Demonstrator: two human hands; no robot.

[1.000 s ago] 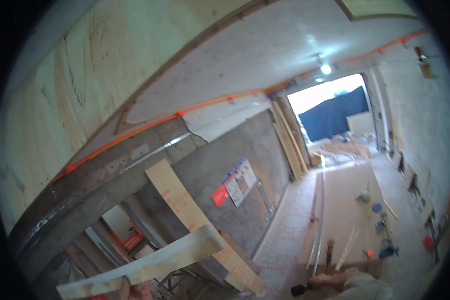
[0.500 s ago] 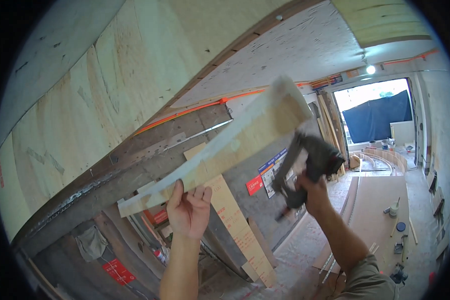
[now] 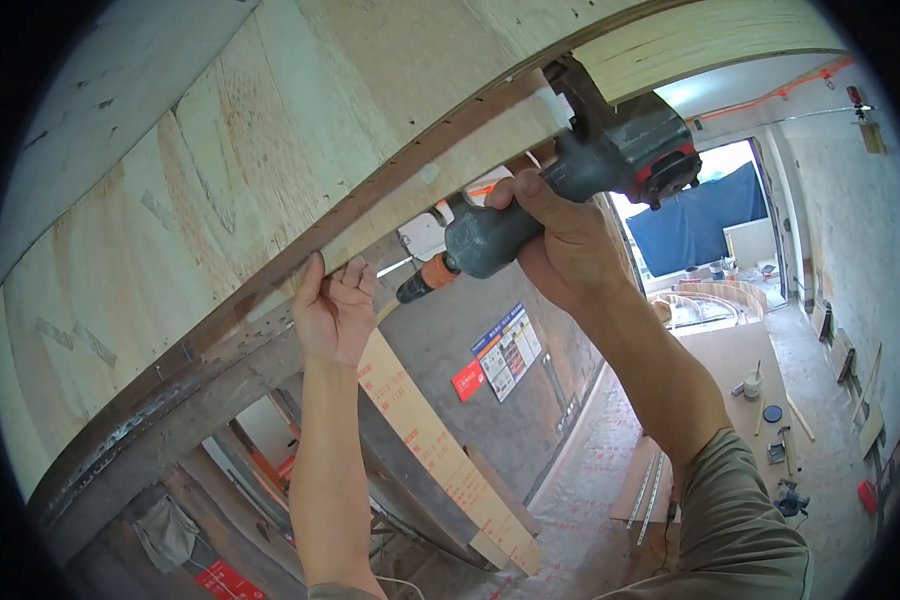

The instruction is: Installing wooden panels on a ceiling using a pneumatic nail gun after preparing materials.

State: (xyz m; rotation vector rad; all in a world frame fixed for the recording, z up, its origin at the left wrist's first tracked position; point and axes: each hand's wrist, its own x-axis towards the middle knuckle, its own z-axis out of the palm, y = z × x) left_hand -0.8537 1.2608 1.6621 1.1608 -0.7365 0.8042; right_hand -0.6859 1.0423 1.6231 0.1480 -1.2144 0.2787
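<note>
1. A curved plywood panel [image 3: 200, 180] fills the upper left of the view, bending overhead like the skin of a large arched form, with a dark framing beam [image 3: 170, 410] running beneath its lower edge.
2. A pale wooden strip [image 3: 440, 180] lies flat against the underside of the panel, following its curve from lower left up toward the right; it sits between the two hands and touches the plywood along its visible length.
3. The right hand [image 3: 560, 240] is wrapped tight around the handle of a dark grey nail gun [image 3: 590, 170], fingers closed on the grip; the gun's nose is pressed up against the strip near its upper end.
4. The left hand [image 3: 335, 310] braces the strip from below, fingers raised and pressed together against the wood, palm pushing rather than pinching.
5. Judging by the pose, the step in hand is fastening the strip to the panel: one hand pins, the other fires.
6. The next move would seem to call for holding the strip snug to the curve while shifting the gun's nose along it, keeping the bracing fingers well apart from the firing point.
7. Below, a printed board [image 3: 430, 440] leans on a grey wall, and small tools [image 3: 770, 440] lie scattered on the floor.
</note>
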